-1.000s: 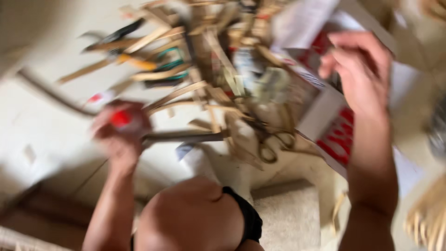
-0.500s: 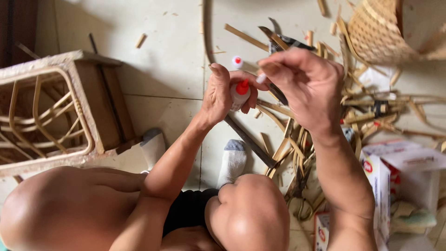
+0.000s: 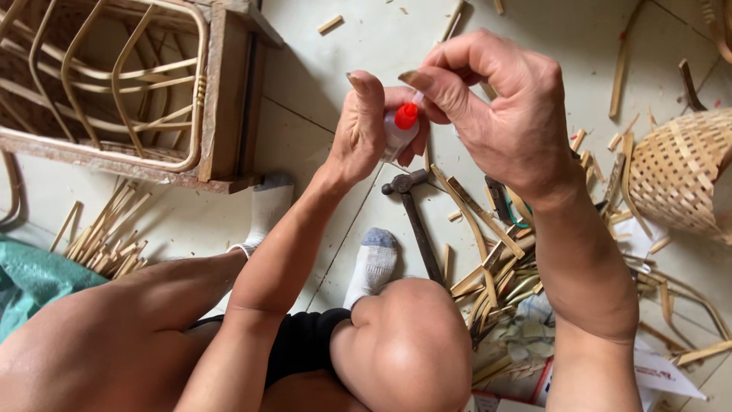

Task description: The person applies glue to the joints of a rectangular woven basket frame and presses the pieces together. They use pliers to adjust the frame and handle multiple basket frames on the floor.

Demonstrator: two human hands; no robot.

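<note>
Nearest the camera are bare knees (image 3: 404, 343) and black shorts (image 3: 305, 343), with two white-socked feet (image 3: 374, 263) on the pale tiled floor (image 3: 320, 84). A teal cloth (image 3: 30, 278) lies at the lower left edge.

Above the knees, both hands meet at a small bottle (image 3: 396, 136) with a red cap (image 3: 406, 116). The left hand (image 3: 366, 130) wraps its fingers around the bottle's body, thumb up beside it. The right hand (image 3: 496, 107) curls over from the right — its thumb and forefinger pinch together just at the cap; whether they grip it I cannot tell.

Below the hands a hammer (image 3: 415, 221) lies on the floor, beside a heap of bamboo strips (image 3: 488, 267). More strips (image 3: 103, 240) lie at the left.

Farther off — a wooden frame (image 3: 137, 84) with bent cane at upper left, a woven basket (image 3: 679, 172) at right.
</note>
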